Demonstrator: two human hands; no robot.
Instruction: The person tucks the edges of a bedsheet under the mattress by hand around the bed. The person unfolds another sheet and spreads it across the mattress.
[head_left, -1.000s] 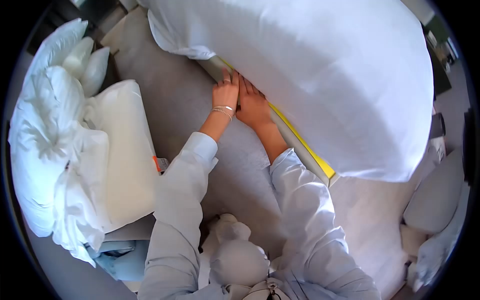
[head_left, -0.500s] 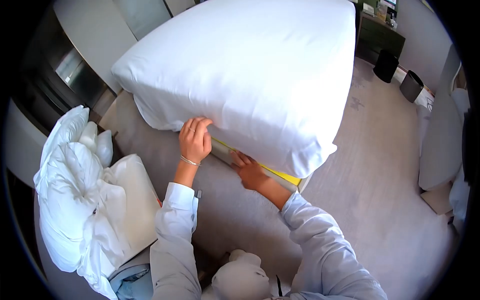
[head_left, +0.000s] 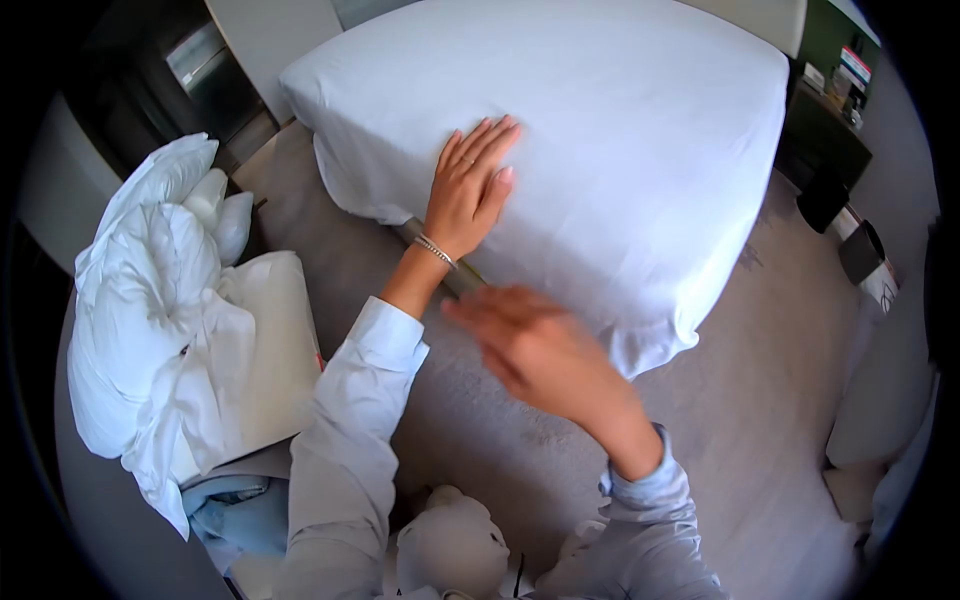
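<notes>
A white sheet (head_left: pixel 600 130) covers the bed and hangs over its near side. My left hand (head_left: pixel 470 185), with a bracelet at the wrist, lies on the sheet near the bed's edge, fingers stretched out and holding nothing. Closer to me, my right hand (head_left: pixel 545 350) is in the air in front of the hanging sheet, blurred by motion; whether it holds anything is too smeared to tell. Between the two hands a short part of the bed base (head_left: pixel 463 280) shows below the sheet.
White bedding (head_left: pixel 150 300) and pillows (head_left: pixel 232 228) are piled at the left. At the right are two dark bins (head_left: pixel 862 252), a dark desk (head_left: pixel 825 130) with small items, and grey cushions (head_left: pixel 880 400). Carpet (head_left: pixel 740 450) surrounds the bed.
My left hand has moved from the bed's edge up onto the sheet and opened. My right hand has come away from the base towards me. The sheet now hangs over the yellow strip's right part.
</notes>
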